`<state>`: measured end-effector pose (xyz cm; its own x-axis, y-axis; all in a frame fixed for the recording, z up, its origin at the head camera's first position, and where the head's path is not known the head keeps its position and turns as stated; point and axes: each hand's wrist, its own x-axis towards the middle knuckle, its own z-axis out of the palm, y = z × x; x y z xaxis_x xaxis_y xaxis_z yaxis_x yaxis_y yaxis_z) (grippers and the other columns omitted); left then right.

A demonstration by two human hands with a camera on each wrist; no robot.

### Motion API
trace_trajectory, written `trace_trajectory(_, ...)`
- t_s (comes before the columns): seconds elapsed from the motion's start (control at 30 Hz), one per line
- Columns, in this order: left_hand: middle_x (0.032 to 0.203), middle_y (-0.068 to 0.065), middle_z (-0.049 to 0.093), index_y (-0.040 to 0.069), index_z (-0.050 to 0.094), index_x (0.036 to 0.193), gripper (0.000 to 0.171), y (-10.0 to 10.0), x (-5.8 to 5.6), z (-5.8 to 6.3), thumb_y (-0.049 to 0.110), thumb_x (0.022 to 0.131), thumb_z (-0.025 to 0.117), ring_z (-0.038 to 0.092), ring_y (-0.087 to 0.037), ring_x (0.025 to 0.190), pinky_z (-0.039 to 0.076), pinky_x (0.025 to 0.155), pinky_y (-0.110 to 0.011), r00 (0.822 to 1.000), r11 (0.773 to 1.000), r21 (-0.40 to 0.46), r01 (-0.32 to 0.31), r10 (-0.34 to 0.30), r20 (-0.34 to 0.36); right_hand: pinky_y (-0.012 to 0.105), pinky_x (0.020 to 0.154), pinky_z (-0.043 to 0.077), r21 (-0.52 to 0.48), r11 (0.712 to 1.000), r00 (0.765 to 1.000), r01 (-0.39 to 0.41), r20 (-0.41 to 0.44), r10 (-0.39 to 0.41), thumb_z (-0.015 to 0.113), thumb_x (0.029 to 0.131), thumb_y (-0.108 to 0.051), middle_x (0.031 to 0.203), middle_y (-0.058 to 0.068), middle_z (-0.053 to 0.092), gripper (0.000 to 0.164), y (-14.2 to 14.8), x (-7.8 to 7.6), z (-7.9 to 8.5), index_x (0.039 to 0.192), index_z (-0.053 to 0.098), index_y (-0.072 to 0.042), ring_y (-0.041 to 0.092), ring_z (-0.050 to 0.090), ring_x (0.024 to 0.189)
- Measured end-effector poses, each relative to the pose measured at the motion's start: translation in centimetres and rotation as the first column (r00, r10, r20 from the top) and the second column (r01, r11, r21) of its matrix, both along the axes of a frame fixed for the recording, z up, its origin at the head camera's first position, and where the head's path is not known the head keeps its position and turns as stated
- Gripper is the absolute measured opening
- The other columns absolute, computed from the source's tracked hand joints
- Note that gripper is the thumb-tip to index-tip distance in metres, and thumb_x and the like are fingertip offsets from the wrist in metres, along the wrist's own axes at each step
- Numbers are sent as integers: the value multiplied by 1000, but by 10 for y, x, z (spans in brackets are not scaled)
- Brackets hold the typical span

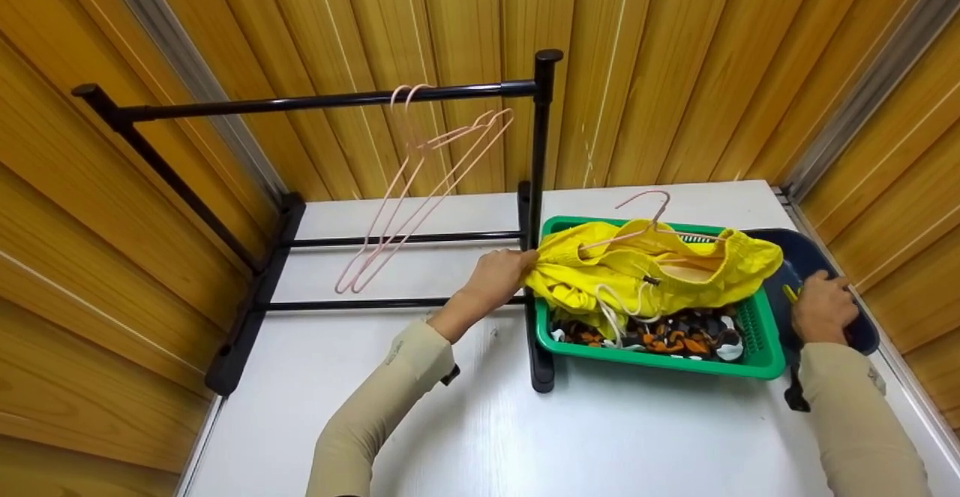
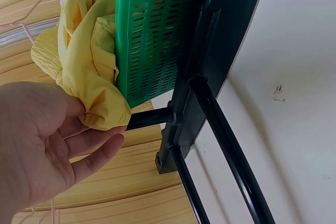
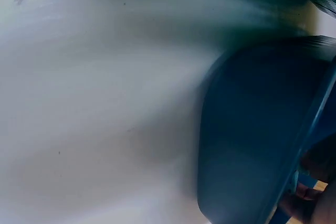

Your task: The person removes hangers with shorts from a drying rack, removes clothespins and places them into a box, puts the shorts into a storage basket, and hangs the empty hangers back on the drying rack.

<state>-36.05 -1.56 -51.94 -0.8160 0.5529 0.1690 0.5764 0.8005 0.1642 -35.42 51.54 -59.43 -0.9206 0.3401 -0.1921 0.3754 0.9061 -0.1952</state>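
Note:
A pair of yellow drawstring shorts (image 1: 592, 287) lies spread over a green basket (image 1: 660, 365), with a pink hanger (image 1: 660, 208) set in its waist. My left hand (image 1: 495, 279) pinches the left end of the cloth between thumb and fingers, next to the rack's upright post. In the left wrist view the bunched yellow fabric (image 2: 89, 56) sticks out past the basket's slotted side. My right hand (image 1: 823, 308) reaches over a dark blue basin (image 1: 806, 253), its fingers curled, with a small yellow clip (image 1: 790, 293) at the thumb side. Blur and shadow partly hide those fingers in the right wrist view.
A black clothes rack (image 1: 330, 100) stands left of the basket, its foot (image 1: 541, 369) against the basket's side. Empty pink hangers (image 1: 420, 204) hang from its bar. Orange, black and white patterned cloth (image 1: 675, 339) fills the basket. Wood-look walls (image 1: 675, 69) enclose the white table (image 1: 600, 437).

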Motion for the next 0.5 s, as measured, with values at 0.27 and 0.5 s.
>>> trace_trajectory(0.27,86,-8,72,13,63,107,8,2,2,-1,15,104,55,69,-26,76,59,67,-40,1000,1000,5,0,0,-21,77,103,36,90,994,997,-62,47,58,57,97,-13,131,59,26,65,6,3,-1,136,26,29,72,31,121)
trace_trajectory(0.5,82,-10,73,13,61,101,5,1,3,-4,15,103,57,72,-28,76,59,65,-43,997,1000,14,-11,12,-73,75,95,41,172,977,992,-127,31,124,64,91,-7,124,56,33,63,3,4,4,133,32,27,68,35,114)
